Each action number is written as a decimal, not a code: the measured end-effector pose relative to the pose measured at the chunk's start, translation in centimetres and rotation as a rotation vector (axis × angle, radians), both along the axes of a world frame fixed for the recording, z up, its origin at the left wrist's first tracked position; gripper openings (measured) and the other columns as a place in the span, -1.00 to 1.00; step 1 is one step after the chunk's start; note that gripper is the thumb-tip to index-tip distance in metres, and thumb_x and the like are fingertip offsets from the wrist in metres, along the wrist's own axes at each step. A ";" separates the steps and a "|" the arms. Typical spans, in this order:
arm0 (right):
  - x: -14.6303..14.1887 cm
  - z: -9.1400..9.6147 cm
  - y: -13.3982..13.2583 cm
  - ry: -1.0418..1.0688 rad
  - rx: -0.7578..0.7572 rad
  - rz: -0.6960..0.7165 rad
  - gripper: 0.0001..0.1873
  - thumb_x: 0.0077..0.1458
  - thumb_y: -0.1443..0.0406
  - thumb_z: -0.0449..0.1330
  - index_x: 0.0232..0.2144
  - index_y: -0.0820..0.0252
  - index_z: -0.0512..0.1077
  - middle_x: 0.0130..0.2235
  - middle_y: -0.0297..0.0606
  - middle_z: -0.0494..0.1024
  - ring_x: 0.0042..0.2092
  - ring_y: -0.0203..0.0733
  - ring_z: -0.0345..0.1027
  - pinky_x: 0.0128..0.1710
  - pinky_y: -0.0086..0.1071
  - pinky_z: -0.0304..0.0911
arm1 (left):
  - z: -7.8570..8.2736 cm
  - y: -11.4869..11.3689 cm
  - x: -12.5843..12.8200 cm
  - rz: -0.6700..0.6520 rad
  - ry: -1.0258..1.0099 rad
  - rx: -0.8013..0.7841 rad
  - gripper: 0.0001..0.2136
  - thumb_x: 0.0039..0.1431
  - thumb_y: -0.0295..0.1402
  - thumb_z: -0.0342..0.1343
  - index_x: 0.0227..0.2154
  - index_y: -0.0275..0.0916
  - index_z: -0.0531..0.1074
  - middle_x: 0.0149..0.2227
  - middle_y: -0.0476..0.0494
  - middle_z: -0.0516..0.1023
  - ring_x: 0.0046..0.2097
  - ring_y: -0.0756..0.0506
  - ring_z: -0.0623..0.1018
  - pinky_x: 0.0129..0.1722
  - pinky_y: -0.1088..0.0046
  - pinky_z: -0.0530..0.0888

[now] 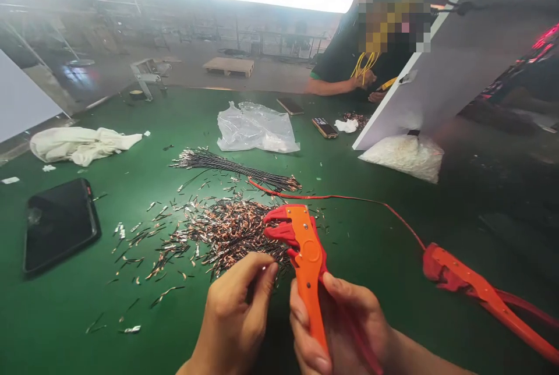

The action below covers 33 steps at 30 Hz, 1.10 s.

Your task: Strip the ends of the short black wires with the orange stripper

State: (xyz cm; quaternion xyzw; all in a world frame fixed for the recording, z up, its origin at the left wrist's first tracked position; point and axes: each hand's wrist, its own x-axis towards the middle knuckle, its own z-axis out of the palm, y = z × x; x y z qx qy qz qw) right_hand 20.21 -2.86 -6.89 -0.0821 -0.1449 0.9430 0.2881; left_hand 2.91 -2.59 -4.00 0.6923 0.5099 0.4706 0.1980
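My right hand (340, 317) is wrapped round the handles of an orange and red wire stripper (309, 253), its jaws apart and pointing left. Just left of the tool, my left hand (240, 305) is closed in a pinch; a tiny bright spot shows at the fingertips, too small to name. Behind both hands spreads a pile of short wire scraps (236, 223) with copper and silvery ends. A bundle of black wires (236, 168) with terminals at the left end lies beyond the pile. At the right rests a second orange wire stripper (471, 282).
A red cord (332, 196) runs toward the second stripper. A black phone (61, 225) lies at left, near a white cloth (82, 143). Farther back are a clear plastic bag (257, 127), phones and a filled bag (404, 156). Across the green table (384, 235), a co-worker holds yellow cables (364, 65).
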 end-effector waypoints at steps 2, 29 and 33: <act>0.1 0.3 0.0 -0.055 0.010 0.033 -0.48 0.12 -0.11 0.09 -0.34 0.27 0.42 -0.60 -0.30 0.44 -0.59 -0.32 0.27 -0.50 -0.46 0.23 | 0.0 0.1 -0.4 0.054 0.036 0.046 -0.87 0.28 -0.52 0.06 -0.35 -0.21 0.47 -0.50 0.09 0.55 -0.52 0.09 0.53 -0.49 0.70 0.45; 2.1 2.9 1.3 -0.282 -0.053 0.041 -0.59 -0.10 0.33 0.11 -0.23 0.53 0.52 -0.44 0.03 0.62 -0.47 -0.18 0.52 -0.42 -0.42 0.37 | -0.2 0.0 -1.8 0.025 0.412 0.485 -0.85 0.16 -0.66 0.19 -0.22 -0.39 0.47 -0.46 -0.07 0.57 -0.36 -0.06 0.42 -0.25 0.37 0.38; 1.5 2.3 0.7 -0.214 -0.096 0.059 -0.58 -0.15 0.31 0.10 -0.27 0.52 0.54 -0.46 0.03 0.63 -0.47 -0.17 0.51 -0.46 -0.45 0.32 | 0.0 0.1 -1.4 0.023 0.347 0.485 -0.86 0.18 -0.67 0.14 -0.25 -0.37 0.47 -0.49 -0.05 0.56 -0.40 -0.05 0.42 -0.29 0.39 0.37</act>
